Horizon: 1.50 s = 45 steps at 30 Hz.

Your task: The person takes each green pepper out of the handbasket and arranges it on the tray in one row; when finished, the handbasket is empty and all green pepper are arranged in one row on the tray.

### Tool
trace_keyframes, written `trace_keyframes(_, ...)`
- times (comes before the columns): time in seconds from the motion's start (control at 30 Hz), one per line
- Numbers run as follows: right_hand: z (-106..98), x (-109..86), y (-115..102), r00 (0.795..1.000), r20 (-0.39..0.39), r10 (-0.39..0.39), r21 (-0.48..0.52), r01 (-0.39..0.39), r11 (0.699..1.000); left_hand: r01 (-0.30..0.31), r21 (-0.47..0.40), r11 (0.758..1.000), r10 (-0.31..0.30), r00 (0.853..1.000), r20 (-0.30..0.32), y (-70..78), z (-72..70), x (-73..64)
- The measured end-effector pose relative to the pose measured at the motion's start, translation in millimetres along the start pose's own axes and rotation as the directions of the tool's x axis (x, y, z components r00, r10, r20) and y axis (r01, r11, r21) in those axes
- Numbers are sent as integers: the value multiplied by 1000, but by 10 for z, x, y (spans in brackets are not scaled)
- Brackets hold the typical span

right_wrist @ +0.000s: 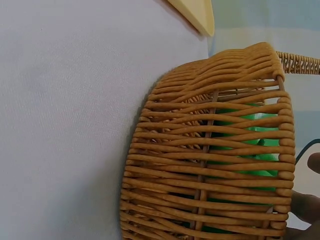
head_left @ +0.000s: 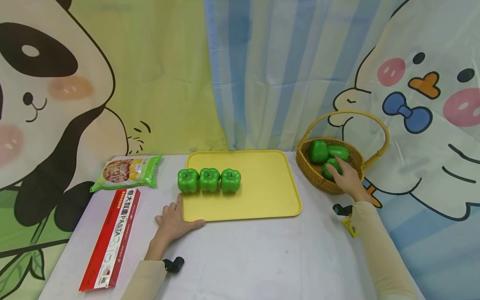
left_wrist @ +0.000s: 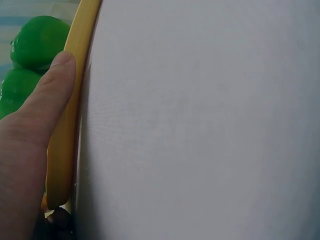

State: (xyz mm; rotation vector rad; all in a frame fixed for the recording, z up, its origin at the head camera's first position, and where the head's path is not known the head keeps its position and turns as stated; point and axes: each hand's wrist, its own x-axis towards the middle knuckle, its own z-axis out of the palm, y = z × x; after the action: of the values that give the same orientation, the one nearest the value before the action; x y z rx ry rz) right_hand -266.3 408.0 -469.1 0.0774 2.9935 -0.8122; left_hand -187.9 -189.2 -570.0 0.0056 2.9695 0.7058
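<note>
A yellow tray [head_left: 262, 196] lies on the table with three green bell peppers [head_left: 209, 180] in a row at its left end. My left hand [head_left: 175, 221] rests at its front left corner, fingers spread; in the left wrist view the thumb [left_wrist: 57, 85] lies against the rim. My right hand [head_left: 348, 179] reaches into a wicker basket [head_left: 315, 179] and grips a green bell pepper [head_left: 331, 168] there. Another green bell pepper [head_left: 318, 151] and a longer green vegetable [head_left: 338, 152] lie beside it. Basket wicker covers most of this in the right wrist view.
At the left lie a green food packet [head_left: 123, 171] and a long red PASTA box [head_left: 109, 239]. A small yellow packet [head_left: 349, 227] is partly under the right forearm. The basket's tall handle [head_left: 348, 111] arches above it. A printed curtain [head_left: 255, 75] hangs behind the table.
</note>
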Motion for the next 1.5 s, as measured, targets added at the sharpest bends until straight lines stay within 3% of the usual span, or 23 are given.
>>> trace_keyframes(0.7, -2, 123, 121, 996, 17, 89, -66, -88, 994, 0, -23, 1000, 0, 1000, -16, -5, 3, -11)
trace_keyframes(1.5, -60, 244, 182, 997, -25, 70, -97, -73, 993, 3, -37, 999, -3, 1000, -13, 28, -9, -37)
